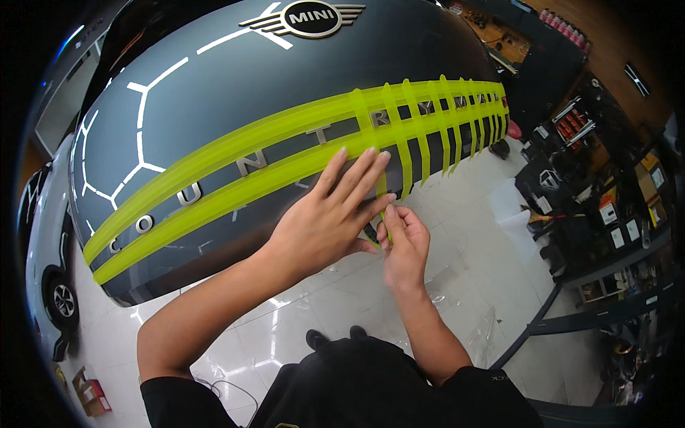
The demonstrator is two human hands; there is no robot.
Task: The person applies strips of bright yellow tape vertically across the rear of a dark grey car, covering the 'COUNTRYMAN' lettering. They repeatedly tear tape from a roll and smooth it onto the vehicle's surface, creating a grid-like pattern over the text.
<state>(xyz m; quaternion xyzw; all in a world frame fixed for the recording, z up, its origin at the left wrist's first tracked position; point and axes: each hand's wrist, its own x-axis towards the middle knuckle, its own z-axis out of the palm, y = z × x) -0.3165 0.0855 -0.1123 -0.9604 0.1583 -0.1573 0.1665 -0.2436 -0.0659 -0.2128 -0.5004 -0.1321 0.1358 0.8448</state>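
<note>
My left hand [321,221] lies spread against the dark grey car tailgate [421,43], its fingertips at the lower edge of a yellow-green masking tape band [235,196]. My right hand [407,246] is closed, thumb and fingers pinching masking tape [387,227] just below the panel's lower edge. A dark curved piece [370,232] shows between my left thumb and my right fingers; what it belongs to is partly hidden. Two long tape bands run above and below a row of chrome letters [251,161]. Several short tape strips [405,160] cross them on the right.
A winged chrome badge [310,18] sits higher on the tailgate. Dark cases and boxes [546,182] stand at the right beside a black rail [606,321]. Another car [50,250] is parked at the left, near a red box [93,396]. A cable [225,389] lies on the tiled floor [457,285].
</note>
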